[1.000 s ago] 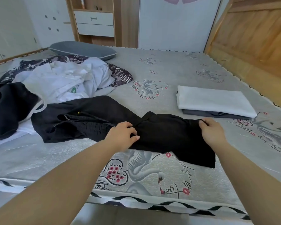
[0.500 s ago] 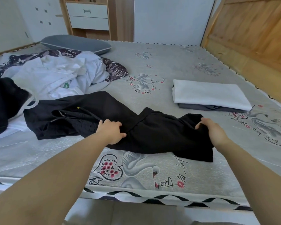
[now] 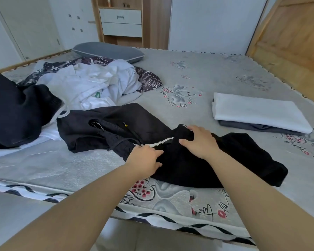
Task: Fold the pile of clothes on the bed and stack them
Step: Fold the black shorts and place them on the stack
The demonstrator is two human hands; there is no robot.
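Head view: both hands, left and right, pinch the black garment lying under them.

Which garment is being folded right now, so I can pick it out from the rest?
On the grey patterned bed, look at the near edge, right of the unfolded pile. The black garment is spread flat there under both hands. Only it shows a white seam strip and a yellow-tipped drawstring.

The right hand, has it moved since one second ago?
Yes. The right hand moved left along the black trousers, away from the folded stack, toward the left hand.
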